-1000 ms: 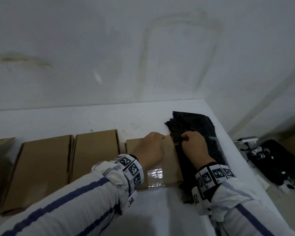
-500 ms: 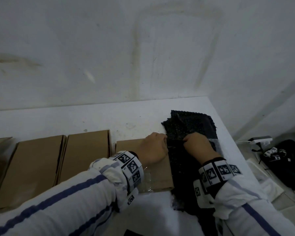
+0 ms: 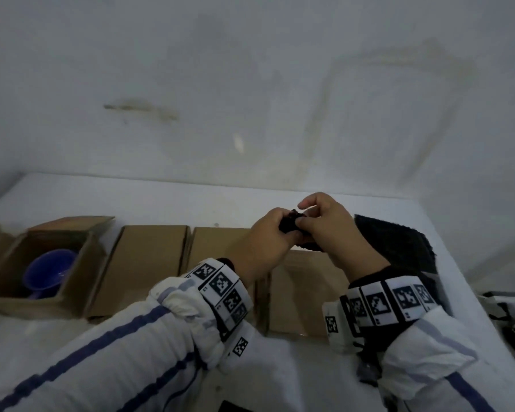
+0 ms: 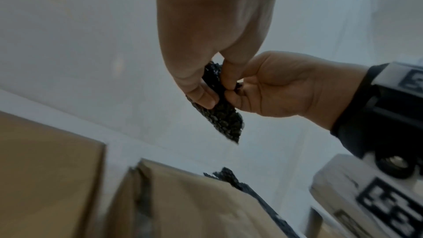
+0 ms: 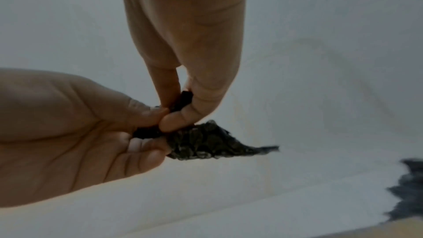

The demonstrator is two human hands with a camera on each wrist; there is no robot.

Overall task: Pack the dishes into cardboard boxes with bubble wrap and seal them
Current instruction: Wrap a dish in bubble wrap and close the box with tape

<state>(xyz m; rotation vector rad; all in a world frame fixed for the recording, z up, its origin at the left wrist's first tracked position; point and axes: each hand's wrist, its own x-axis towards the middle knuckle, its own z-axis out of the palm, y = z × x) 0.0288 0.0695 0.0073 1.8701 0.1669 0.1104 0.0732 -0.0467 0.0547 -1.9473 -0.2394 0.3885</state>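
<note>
Both hands are raised above the brown boxes and pinch one small piece of black bubble wrap [image 3: 292,224] between them. My left hand [image 3: 280,226] holds it between thumb and fingers; in the left wrist view the bubble wrap [image 4: 225,117] hangs in a point below the left hand [image 4: 215,91]. My right hand [image 3: 302,223] pinches the same piece, and in the right wrist view the wrap [image 5: 206,142] juts out to the right of the right hand [image 5: 176,113]. A blue bowl [image 3: 49,270] sits in the open box [image 3: 81,269] at the far left.
Three shut cardboard boxes [image 3: 149,263] [image 3: 217,248] [image 3: 306,292] lie in a row on the white table [image 3: 161,200], under the hands. A heap of black bubble wrap [image 3: 399,248] lies to their right, near the table's right edge. A white wall stands close behind.
Both hands have risen off the rightmost box and the heap, carrying a piece of black bubble wrap up. The view has swung left and now takes in the open box with the bowl.
</note>
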